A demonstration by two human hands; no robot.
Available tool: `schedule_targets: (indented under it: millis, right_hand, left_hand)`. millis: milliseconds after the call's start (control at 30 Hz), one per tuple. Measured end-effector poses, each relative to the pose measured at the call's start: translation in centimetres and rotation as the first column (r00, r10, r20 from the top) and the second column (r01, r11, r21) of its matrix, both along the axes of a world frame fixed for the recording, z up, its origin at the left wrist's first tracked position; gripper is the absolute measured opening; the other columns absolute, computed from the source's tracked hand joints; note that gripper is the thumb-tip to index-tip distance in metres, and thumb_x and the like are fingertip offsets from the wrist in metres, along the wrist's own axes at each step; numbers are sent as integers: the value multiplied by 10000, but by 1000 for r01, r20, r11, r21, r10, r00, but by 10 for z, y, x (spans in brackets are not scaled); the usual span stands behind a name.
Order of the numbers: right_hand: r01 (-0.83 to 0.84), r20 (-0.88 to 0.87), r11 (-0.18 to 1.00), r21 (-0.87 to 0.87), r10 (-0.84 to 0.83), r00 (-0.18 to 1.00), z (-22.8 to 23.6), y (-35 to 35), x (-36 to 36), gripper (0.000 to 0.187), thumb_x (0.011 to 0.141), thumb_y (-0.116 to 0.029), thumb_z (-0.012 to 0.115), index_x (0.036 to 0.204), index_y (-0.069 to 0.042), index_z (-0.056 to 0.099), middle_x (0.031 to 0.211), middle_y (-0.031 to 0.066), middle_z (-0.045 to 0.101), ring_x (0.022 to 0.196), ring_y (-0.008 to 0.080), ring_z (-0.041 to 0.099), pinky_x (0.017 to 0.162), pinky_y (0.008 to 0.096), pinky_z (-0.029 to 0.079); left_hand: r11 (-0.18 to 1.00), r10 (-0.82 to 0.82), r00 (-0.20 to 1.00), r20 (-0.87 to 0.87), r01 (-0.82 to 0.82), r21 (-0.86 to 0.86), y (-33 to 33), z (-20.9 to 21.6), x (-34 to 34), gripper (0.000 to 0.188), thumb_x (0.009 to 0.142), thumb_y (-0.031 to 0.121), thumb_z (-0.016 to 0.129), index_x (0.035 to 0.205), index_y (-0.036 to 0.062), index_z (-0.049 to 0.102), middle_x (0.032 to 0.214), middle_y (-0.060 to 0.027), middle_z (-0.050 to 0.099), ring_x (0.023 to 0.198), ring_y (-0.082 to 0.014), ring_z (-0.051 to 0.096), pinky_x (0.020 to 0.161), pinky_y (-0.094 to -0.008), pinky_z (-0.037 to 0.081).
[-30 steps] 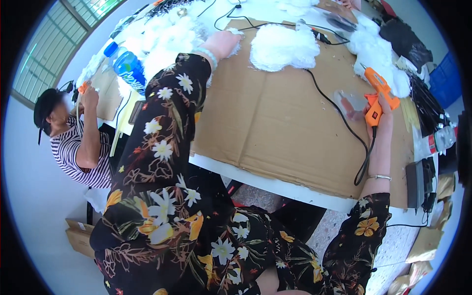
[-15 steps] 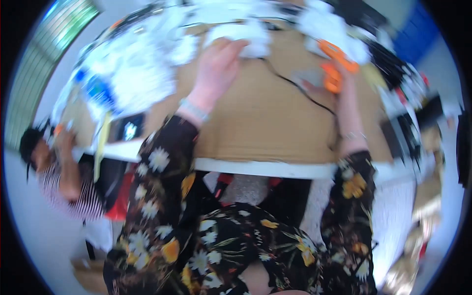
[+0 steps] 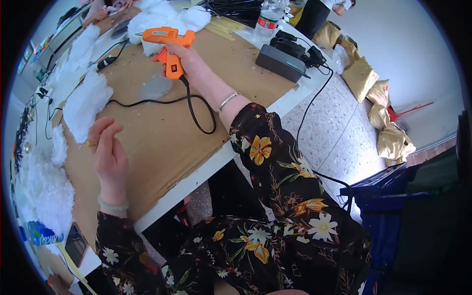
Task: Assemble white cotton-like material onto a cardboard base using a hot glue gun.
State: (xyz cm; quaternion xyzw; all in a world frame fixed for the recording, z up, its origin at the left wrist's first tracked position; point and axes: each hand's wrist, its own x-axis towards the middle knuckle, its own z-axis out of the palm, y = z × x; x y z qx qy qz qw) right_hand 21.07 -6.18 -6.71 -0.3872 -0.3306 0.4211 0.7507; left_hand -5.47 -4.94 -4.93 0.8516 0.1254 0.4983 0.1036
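My right hand (image 3: 192, 66) is wrapped round the handle of an orange hot glue gun (image 3: 169, 37), whose nozzle points left over the far part of the cardboard. A black cord (image 3: 191, 105) loops from the base of its grip. My left hand (image 3: 110, 152) is raised above the cardboard sheet (image 3: 162, 142) at the left, its fingers loosely bent and apart, with nothing visible in them. Just beyond it lies a white fluffy pad (image 3: 86, 105). More white stuffing (image 3: 162, 19) is heaped behind the glue gun. A greyish flat patch (image 3: 156, 87) rests between my hands.
A grey box-shaped power unit (image 3: 280, 63) with black adapters and cables sits at the table's right edge. Behind it stands a clear bottle (image 3: 267, 22). Yellowish sticks (image 3: 223, 27) lie nearby. Filled sacks (image 3: 361, 78) line the floor; a phone (image 3: 76, 243) lies at lower left.
The view has swung to the right. My left hand has come away from the white pad, and my right hand still holds the glue gun, now near the stuffing at the back.
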Motion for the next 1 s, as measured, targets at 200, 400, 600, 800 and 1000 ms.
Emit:
schedule_targets:
  millis: [200, 400, 600, 800, 1000]
  right_hand:
    - [0, 15, 1000, -7, 0, 1000, 3, -3, -2, 306, 899, -258, 517, 1026, 20, 526, 854, 140, 636, 597, 175, 585, 551, 334, 544]
    - [13, 47, 1000, 5, -13, 999, 5, -6, -4, 301, 898, -255, 516, 1036, 12, 518, 866, 141, 637, 606, 173, 586, 567, 334, 545]
    - [19, 27, 1000, 12, -20, 999, 3, -7, -9, 311, 902, -269, 509, 1040, 10, 525, 853, 134, 638, 610, 170, 585, 581, 333, 542]
    - [18, 52, 1000, -16, -17, 999, 2, -11, -4, 310, 903, -261, 506, 1038, 16, 538, 866, 134, 642, 613, 166, 585, 584, 324, 539]
    - [16, 68, 1000, -12, -15, 998, 4, -8, -9, 302, 899, -256, 511, 1023, 17, 549, 851, 129, 639, 613, 170, 589, 577, 323, 537]
  left_hand:
    - [989, -128, 991, -39, 131, 69, 10, 5, -8, 109, 663, -104, 460, 675, 5, 468, 806, -122, 537, 814, -266, 520, 749, -368, 438]
    - [980, -185, 983, -3, 184, -78, 12, 3, -4, 52, 709, -9, 418, 672, 10, 448, 835, -137, 549, 836, -273, 504, 758, -347, 408]
    - [968, -168, 986, -16, 162, -190, 8, 1, -7, 67, 735, 24, 407, 682, 9, 446, 849, -135, 556, 844, -259, 495, 756, -326, 396]
    - [969, -129, 990, -56, 114, -219, 7, -1, -6, 54, 728, 10, 441, 681, 4, 466, 842, -120, 560, 819, -246, 515, 737, -313, 404]
    - [985, -82, 996, -44, 74, -156, 7, 0, -6, 86, 692, -68, 523, 742, -8, 559, 855, -107, 573, 835, -234, 543, 747, -308, 431]
